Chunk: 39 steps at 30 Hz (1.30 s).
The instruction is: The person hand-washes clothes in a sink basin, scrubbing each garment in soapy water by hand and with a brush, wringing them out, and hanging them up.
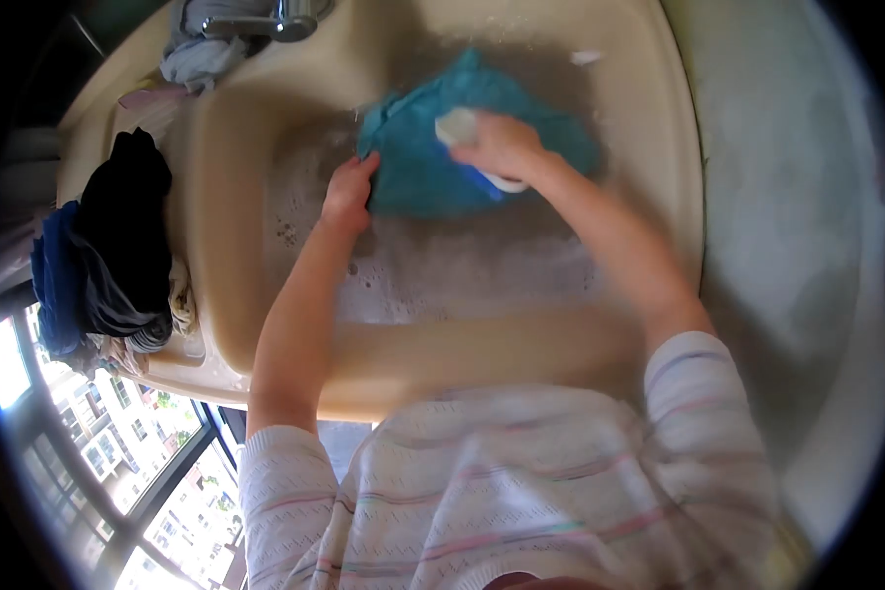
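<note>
A teal cloth [411, 177] lies spread in the basin of a beige sink [228, 236], over shallow, cloudy water with some bubbles. At the cloth's left edge, my left hand [348, 193] is closed, its thumb over the fabric. My right hand [506, 147] grips a pale scrub brush [456, 127] with blue bristles on its underside. The brush is pressed to or just above the middle of the cloth; I cannot tell which. Motion slightly blurs the right hand and forearm.
A metal faucet [290, 22] juts in at the top, beside a grey cloth [202, 61]. Black and blue clothes [123, 236] are heaped on the sink's left ledge. A pale wall [787, 216] rises at the right. Windows [167, 492] are at the lower left.
</note>
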Each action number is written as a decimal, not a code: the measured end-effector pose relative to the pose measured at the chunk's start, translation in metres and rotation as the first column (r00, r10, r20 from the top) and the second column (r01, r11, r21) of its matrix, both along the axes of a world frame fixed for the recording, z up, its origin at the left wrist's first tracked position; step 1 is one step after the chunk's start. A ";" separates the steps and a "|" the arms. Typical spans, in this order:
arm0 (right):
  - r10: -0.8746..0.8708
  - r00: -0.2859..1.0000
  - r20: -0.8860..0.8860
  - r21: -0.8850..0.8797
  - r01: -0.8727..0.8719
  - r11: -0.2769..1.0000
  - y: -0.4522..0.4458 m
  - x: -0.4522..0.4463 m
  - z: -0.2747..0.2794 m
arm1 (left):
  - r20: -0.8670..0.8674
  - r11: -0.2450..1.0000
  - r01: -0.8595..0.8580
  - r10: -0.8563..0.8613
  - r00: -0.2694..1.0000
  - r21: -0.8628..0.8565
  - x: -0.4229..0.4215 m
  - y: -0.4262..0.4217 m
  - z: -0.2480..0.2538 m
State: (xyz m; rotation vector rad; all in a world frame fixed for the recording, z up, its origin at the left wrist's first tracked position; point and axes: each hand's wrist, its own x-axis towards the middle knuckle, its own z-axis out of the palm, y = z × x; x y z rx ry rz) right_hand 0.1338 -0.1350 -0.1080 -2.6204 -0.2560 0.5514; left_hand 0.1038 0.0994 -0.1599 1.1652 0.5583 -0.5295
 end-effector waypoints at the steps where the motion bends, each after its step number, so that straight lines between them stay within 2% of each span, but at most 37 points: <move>1: -0.012 0.983 -0.181 0.066 0.025 0.997 -0.010 0.012 0.000 | -0.006 0.999 -0.031 0.031 0.999 0.022 0.002 0.003 0.006; 2: -0.009 0.934 -0.356 0.123 0.057 0.991 -0.024 0.024 0.010 | -0.012 0.997 -0.066 0.066 0.998 0.039 0.002 0.009 0.011; 3: -0.053 0.933 -0.356 0.237 0.144 0.961 -0.039 0.032 0.021 | -0.022 0.994 -0.100 0.102 0.995 0.053 0.002 0.014 0.015; 5: -0.133 0.917 -0.376 0.449 0.307 0.839 -0.058 0.041 0.079 | -0.054 0.995 -0.095 0.097 0.994 0.040 0.002 0.016 0.021; 6: -0.062 0.882 -0.467 0.572 0.355 0.739 -0.061 0.050 0.108 | -0.070 0.995 -0.094 0.096 0.993 0.036 0.003 0.016 0.024; 7: -0.232 0.951 -0.205 0.499 0.305 0.811 -0.072 0.069 0.088 | -0.040 0.999 -0.043 0.044 0.998 0.027 0.004 0.015 0.022; 8: -0.043 0.997 0.063 0.351 0.018 0.936 -0.075 0.088 0.097 | -0.017 1.000 0.012 -0.012 1.000 0.026 0.003 0.015 0.016; 9: 0.005 0.970 0.241 0.027 -0.012 1.000 -0.081 0.100 0.110 | 0.004 0.997 0.071 -0.071 0.997 0.031 0.003 0.015 0.010; 11: 0.001 0.892 0.452 -0.191 0.096 0.977 -0.092 0.136 0.119 | 0.010 0.985 0.117 -0.119 0.993 0.127 0.003 0.015 0.003; 13: 0.016 0.917 0.398 -0.294 0.110 0.949 -0.090 0.140 0.144 | 0.003 0.975 0.135 -0.138 0.990 0.175 0.004 0.015 0.004; 15: -0.023 0.920 0.391 -0.366 0.179 0.913 -0.103 0.164 0.138 | -0.021 0.975 0.132 -0.130 0.991 0.180 0.001 0.016 0.015; 17: -0.017 0.933 0.360 -0.465 0.195 0.864 -0.099 0.162 0.144 | -0.040 0.945 0.203 -0.199 0.979 0.255 0.002 0.021 0.019; 18: 0.027 0.879 0.475 -0.466 0.226 0.855 -0.096 0.152 0.139 | -0.051 0.928 0.239 -0.234 0.971 0.286 0.004 0.023 0.020; 20: 0.132 0.716 0.686 -0.456 0.280 0.845 -0.082 0.134 0.139 | -0.060 0.845 0.285 -0.290 0.955 0.452 0.009 0.031 0.020; 21: 0.171 0.577 0.799 -0.333 0.188 0.924 -0.090 0.126 0.106 | -0.069 0.789 0.304 -0.318 0.946 0.533 0.010 0.033 0.020; 22: 0.143 0.702 0.697 -0.194 -0.008 0.981 -0.088 0.107 0.068 | 0.011 0.607 0.218 -0.351 0.936 0.764 0.010 0.033 0.019; 23: 0.244 0.812 0.531 -0.231 -0.138 0.963 -0.076 0.076 0.056 | 0.078 0.376 0.089 -0.409 0.909 0.922 0.010 0.031 0.018; 24: 0.329 0.883 0.335 -0.230 -0.262 0.937 -0.064 0.045 0.045 | 0.125 0.121 -0.075 -0.485 0.866 0.990 0.010 0.029 0.018; 25: 0.330 0.943 0.041 -0.323 -0.300 0.897 -0.053 0.021 0.029 | 0.215 0.156 -0.151 -0.590 0.778 0.976 0.008 0.021 0.021; 27: 0.421 0.872 -0.250 -0.195 -0.472 0.860 -0.051 -0.001 0.003 | 0.369 0.252 -0.279 -0.754 0.543 0.927 0.000 0.001 0.026; 28: 0.474 0.837 -0.272 -0.173 -0.527 0.832 -0.052 -0.002 -0.013 | 0.222 0.231 -0.059 -0.784 0.580 0.971 -0.001 -0.003 0.028; 29: 0.354 0.843 -0.404 -0.012 -0.392 0.920 -0.059 0.006 -0.013 | 0.071 0.200 0.161 -0.810 0.582 0.967 0.000 -0.007 0.030; 30: 0.249 0.803 -0.541 0.125 -0.216 0.968 -0.069 0.015 -0.012 | -0.078 0.160 0.372 -0.831 0.551 0.914 0.002 -0.009 0.032; 31: 0.087 0.851 -0.518 0.225 0.037 0.974 -0.084 0.023 -0.014 | -0.026 0.325 0.425 -0.768 0.640 0.845 0.005 -0.005 0.031; 32: -0.081 0.856 -0.511 0.324 0.279 0.904 -0.099 0.030 -0.016 | 0.009 0.484 0.450 -0.688 0.726 0.750 0.009 0.003 0.028; 33: -0.245 0.816 -0.523 0.416 0.496 0.762 -0.109 0.030 -0.022 | 0.021 0.627 0.451 -0.598 0.801 0.636 0.010 0.007 0.024; 35: -0.248 0.849 -0.467 0.656 0.521 0.547 -0.087 0.018 -0.056 | 0.112 0.879 0.319 -0.378 0.919 0.354 0.011 0.001 0.011; 36: -0.256 0.863 -0.436 0.750 0.506 0.426 -0.069 0.012 -0.067 | 0.124 0.957 0.224 -0.249 0.961 0.185 0.011 -0.006 0.008; 38: -0.234 0.815 -0.530 0.617 0.560 0.553 -0.015 -0.002 -0.066 | -0.051 0.988 0.032 -0.040 0.998 -0.154 0.009 -0.037 0.021; 39: -0.204 0.915 -0.347 0.697 0.397 0.597 0.013 -0.012 -0.054 | -0.165 0.951 -0.089 0.041 0.985 -0.297 0.007 -0.044 0.026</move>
